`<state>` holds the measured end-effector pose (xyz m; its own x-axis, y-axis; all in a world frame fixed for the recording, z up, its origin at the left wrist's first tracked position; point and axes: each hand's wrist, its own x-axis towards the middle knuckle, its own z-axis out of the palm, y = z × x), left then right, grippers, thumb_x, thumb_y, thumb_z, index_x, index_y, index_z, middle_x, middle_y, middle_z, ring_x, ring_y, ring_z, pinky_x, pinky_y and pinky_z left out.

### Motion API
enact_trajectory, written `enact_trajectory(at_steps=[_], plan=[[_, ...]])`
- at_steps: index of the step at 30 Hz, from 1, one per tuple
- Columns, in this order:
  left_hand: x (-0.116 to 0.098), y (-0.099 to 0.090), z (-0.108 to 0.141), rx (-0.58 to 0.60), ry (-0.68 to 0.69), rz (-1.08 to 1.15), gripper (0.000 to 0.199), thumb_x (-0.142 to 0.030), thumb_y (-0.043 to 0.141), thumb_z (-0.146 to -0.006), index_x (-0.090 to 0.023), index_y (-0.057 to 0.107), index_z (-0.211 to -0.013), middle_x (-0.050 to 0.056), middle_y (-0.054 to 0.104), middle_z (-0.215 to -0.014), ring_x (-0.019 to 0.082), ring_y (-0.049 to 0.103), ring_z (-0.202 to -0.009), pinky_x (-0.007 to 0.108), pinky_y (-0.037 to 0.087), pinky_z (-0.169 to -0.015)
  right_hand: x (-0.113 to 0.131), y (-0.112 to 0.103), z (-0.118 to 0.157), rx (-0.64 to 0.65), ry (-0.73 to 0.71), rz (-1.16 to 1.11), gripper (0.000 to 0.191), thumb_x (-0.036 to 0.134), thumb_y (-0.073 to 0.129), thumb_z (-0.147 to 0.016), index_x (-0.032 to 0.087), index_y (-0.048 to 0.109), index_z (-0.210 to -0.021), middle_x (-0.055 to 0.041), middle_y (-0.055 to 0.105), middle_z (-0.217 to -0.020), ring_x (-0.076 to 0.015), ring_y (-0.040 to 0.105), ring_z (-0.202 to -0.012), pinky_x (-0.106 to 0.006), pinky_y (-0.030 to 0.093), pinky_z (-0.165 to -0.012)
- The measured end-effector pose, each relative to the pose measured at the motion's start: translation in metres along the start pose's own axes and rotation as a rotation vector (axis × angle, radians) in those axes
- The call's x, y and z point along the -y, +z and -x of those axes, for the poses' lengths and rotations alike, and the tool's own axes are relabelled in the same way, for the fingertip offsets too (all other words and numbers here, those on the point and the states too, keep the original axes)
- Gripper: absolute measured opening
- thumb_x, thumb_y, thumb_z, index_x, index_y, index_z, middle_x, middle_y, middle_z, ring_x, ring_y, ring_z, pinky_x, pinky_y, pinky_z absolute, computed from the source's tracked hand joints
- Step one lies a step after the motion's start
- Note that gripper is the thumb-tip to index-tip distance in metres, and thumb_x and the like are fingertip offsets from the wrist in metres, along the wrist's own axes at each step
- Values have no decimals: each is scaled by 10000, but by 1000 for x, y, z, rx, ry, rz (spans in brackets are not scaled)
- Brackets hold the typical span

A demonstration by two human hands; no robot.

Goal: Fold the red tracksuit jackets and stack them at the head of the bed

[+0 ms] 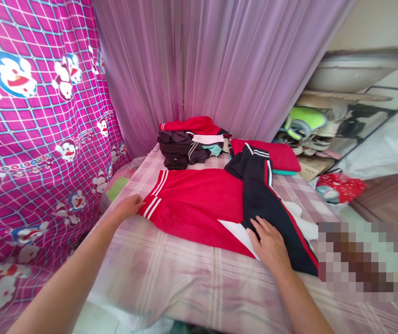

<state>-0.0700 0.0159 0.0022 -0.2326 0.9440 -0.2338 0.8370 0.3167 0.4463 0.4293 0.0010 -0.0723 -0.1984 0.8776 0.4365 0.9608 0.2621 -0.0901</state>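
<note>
A red, white and navy track jacket (pixel 199 195) lies spread across the bed. White double stripes band its red end at the left, and red and white piping runs along the navy part. At that striped end, my left hand (pixel 132 205) pinches the edge of the red fabric between closed fingers. My right hand (pixel 268 241) rests on the garment where navy meets white and red, its fingers apart and palm down. Whether any cloth is tucked under the right palm is hidden.
Folded dark and red clothes (pixel 176 146) are piled by the purple curtain (pixel 216 60). A red folded item (pixel 271 155) lies beside them. A shelf (pixel 362 134) holding shoes stands right; a patterned pink curtain (pixel 45 153) hangs left. A blurred patch covers the lower right.
</note>
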Motion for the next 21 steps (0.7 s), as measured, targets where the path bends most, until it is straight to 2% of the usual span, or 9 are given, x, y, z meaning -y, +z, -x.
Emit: enact_trajectory(at_steps=[7,11,14,16,18,21], plan=[[-7,-2,12,-114,-14,224,404,-584,477,-763,-211,629,-784,2,638,-645,172,591,-610,261,407,-532,4,-4,1,-11,-29,47,498,394,347,-964,118,697,-1186,-172,645,-1293,-292,591,-1192,-446,456,-1031],[-14,0,23,0,67,292,482,-676,524,-721,-216,667,-736,5,655,-676,177,594,-660,264,414,-571,2,-3,0,-28,-45,38,501,397,359,-961,100,695,-1184,-185,649,-1277,-299,594,-1182,-446,461,-1024],[-18,4,26,46,147,309,480,-701,565,-676,-224,582,-621,-29,567,-580,154,530,-603,262,388,-573,1,-2,0,-41,-61,46,508,406,350,-965,101,700,-1174,-182,660,-1261,-297,603,-1166,-444,471,-1010],[-17,8,28,41,181,341,479,-703,538,-690,-227,548,-632,-37,550,-579,151,516,-600,265,385,-581,1,-2,0,-52,-72,49,518,409,343,-969,93,702,-1167,-187,664,-1253,-299,606,-1159,-442,478,-1000],[-17,11,33,-20,184,289,458,-677,478,-747,-229,555,-689,-30,574,-618,160,536,-636,270,385,-602,1,-3,0,-61,-81,47,527,411,339,-973,81,704,-1161,-194,665,-1248,-302,610,-1152,-442,481,-995],[-18,14,44,-124,81,26,413,-599,397,-839,-233,565,-744,-7,603,-663,181,568,-681,280,355,-602,1,-3,0,-73,-80,39,525,419,346,-971,84,707,-1155,-194,667,-1244,-303,611,-1150,-446,478,-1001]])
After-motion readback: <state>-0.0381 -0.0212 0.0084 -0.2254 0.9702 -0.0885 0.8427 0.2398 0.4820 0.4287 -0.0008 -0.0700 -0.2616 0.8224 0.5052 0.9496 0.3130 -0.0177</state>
